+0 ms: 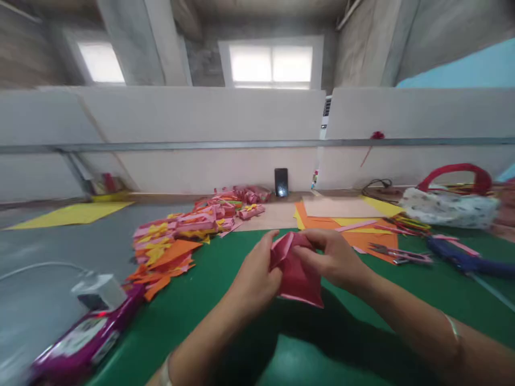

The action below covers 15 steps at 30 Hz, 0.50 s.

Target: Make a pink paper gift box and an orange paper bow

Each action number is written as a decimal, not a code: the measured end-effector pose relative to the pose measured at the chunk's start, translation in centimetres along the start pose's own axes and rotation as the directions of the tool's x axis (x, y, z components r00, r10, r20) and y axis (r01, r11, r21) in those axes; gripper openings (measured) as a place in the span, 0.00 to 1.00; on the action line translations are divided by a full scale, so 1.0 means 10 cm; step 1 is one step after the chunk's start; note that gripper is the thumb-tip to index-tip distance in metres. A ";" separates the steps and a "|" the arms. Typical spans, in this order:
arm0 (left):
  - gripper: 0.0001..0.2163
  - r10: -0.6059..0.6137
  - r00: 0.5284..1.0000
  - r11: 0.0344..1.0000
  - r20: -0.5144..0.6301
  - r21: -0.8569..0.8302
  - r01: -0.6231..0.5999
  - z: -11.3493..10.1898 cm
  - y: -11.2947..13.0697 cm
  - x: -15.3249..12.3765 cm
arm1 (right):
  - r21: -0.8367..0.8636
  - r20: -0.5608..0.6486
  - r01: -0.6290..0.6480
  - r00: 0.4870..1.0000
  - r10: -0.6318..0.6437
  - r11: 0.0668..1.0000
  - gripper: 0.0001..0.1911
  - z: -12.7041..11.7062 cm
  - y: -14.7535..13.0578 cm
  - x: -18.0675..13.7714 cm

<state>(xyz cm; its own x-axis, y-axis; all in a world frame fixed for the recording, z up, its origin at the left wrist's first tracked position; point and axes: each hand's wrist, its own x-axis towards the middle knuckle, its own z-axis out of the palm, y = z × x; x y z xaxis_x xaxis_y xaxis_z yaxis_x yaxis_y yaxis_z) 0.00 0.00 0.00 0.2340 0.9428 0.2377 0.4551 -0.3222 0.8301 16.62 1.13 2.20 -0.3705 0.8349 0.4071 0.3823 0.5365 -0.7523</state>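
Both my hands hold a folded piece of dark red paper (298, 279) above the green mat (225, 268). My left hand (255, 281) pinches its left upper edge with fingers closed. My right hand (332, 257) grips the top right of the same paper, fingers curled round it. The paper hangs down between the hands, its lower corner pointing right.
A heap of pink, orange and yellow folded paper pieces (181, 236) lies left of the hands. Orange and yellow sheets (354, 225), scissors (398, 253) and a blue tool (466, 260) lie right. A purple glue gun (86, 335) sits near left. A phone (280, 182) leans on the partition; a patterned bag (450, 206) stands far right.
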 end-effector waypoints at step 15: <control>0.08 -0.071 0.966 0.996 -0.249 0.039 0.084 -0.13 0.12 0.02 | 0.131 -0.050 -0.085 0.994 0.092 0.988 0.04 -0.07 0.08 0.05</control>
<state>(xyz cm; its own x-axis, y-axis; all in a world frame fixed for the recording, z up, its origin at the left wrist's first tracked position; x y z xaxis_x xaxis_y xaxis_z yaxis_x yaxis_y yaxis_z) -0.53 -0.05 1.76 -0.0207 0.9549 0.2962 0.5064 -0.2455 0.8266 17.33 2.09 2.12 -0.2911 0.8859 0.3612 0.2981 0.4427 -0.8456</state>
